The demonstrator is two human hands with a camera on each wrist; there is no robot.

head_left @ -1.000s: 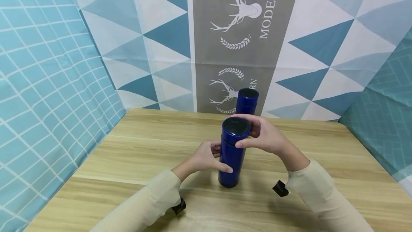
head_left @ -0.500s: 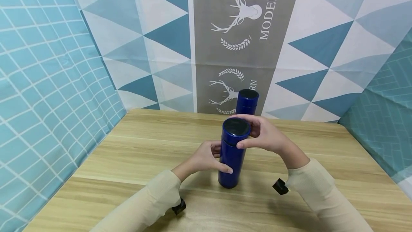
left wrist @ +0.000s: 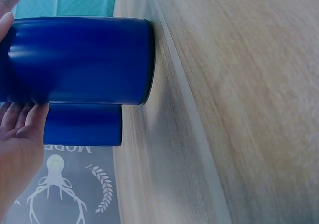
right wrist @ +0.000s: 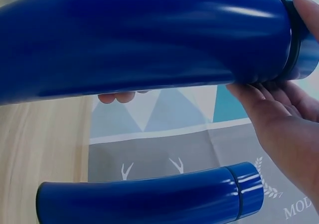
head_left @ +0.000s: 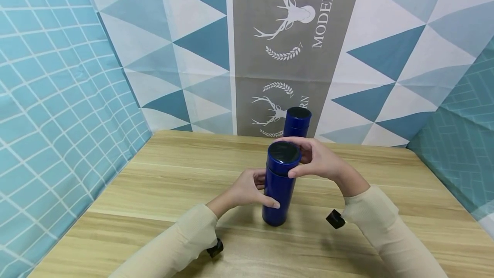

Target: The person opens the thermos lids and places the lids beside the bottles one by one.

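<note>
A dark blue thermos flask (head_left: 275, 196) with a black-topped lid (head_left: 284, 152) stands upright on the wooden table. My left hand (head_left: 247, 188) grips its body from the left, thumb across the front and fingers behind. Up at the lid, my right hand (head_left: 320, 162) holds on from the right, its thumb near the seam between lid and body. In the right wrist view a dark ring shows at that seam on the thermos (right wrist: 149, 40). The left wrist view shows the flask's base (left wrist: 147, 62) close at the table surface.
Behind the held flask stands a second blue thermos (head_left: 296, 127), partly hidden by the right hand. The wooden table (head_left: 185, 175) ends at a patterned cloth backdrop (head_left: 200, 76). Blue-tiled cloth (head_left: 50, 98) hangs along the left side.
The right thumb has shifted slightly to the right along the lid edge, and the right wrist has turned a little. The left hand and the flask stay almost where they were.
</note>
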